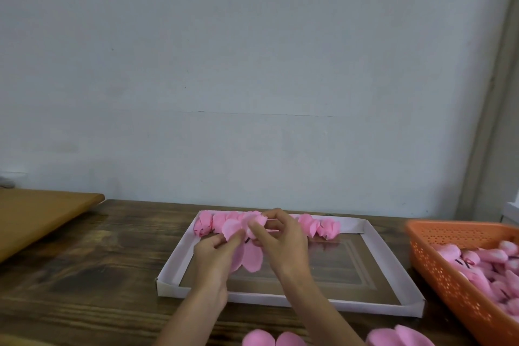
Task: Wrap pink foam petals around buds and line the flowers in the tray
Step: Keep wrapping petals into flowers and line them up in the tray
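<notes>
Head view, the only one supplied. Progress judged as early: one row of finished pink foam flowers (323, 227) lined along the far wall of the shallow white cardboard tray (280, 300), middle of that row hidden behind the hands; no second row visible on the tray floor nearer the person. Work in hand: half-wrapped pink foam flower (252, 257) held over the far half of the tray, apparently clear of its floor, with several petals hanging loose below and one or two cupped round the top. Left hand (213, 250): fingers and thumb curled, pinching the lower left petals close to a dark stem. Right hand (283, 239): thumb and forefinger closed on the upper petal at the bud, other fingers bent above it. Neither hand free. Outstanding, by estimate: closing the loose petals, setting this flower into the row, then repeating for most of the tray. Stock to hand: heap of pink buds with dark stems (488, 264) in the orange perforated plastic basket (438, 258) at the right on the dark wooden counter (84, 261); loose pink foam petals (280, 339) at the counter's near edge. Light brown board (42, 213) at far left.
</notes>
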`<state>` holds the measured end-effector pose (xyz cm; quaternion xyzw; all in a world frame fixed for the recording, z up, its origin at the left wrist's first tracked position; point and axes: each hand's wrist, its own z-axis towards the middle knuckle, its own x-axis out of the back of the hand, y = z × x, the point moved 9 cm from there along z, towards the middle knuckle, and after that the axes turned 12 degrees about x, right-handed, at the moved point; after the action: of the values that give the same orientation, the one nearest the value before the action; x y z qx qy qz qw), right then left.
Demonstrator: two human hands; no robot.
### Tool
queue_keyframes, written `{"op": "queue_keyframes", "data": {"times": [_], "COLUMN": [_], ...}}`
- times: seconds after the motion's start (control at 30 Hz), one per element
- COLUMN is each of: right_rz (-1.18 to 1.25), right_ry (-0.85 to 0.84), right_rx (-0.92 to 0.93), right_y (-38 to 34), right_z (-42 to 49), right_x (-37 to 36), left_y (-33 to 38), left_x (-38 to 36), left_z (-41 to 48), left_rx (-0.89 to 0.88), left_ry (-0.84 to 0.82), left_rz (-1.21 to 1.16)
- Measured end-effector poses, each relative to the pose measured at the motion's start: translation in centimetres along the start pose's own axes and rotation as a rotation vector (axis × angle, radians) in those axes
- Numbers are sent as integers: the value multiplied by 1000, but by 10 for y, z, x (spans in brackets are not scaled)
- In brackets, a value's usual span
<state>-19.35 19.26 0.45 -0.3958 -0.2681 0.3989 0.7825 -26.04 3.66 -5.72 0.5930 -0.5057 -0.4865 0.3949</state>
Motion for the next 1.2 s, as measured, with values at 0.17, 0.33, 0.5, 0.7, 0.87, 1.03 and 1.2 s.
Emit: {"op": "queue_keyframes", "data": {"times": [0.17,0.33,0.5,0.7,0.87,1.03,1.2], "right_rz": [-34,-65,-112,-180,-180,-207,-133], "right_ry": [12,6,26,74,102,121,37], "right_rx": [34,60,46,44,51,75,48], "right_y": [-4,-8,-7,-9,-15,-19,-24], "right_z": [-1,0,-1,-1,1,4,8], "right_x": [2,4,6,16,19,23,19], "left_y": [2,2,0,1,11,17,17], "left_x": [-2,-5,-9,-17,-28,-34,-34], "left_z": [-1,-1,3,1,-10,-17,-17], "left_rx": [-3,-2,-2,-30,-70,-77,-74], "left_ry": [-41,-91,-143,-264,-375,-503,-525], "left_rz": [16,27,1,-63,-119,-192,-224]}}
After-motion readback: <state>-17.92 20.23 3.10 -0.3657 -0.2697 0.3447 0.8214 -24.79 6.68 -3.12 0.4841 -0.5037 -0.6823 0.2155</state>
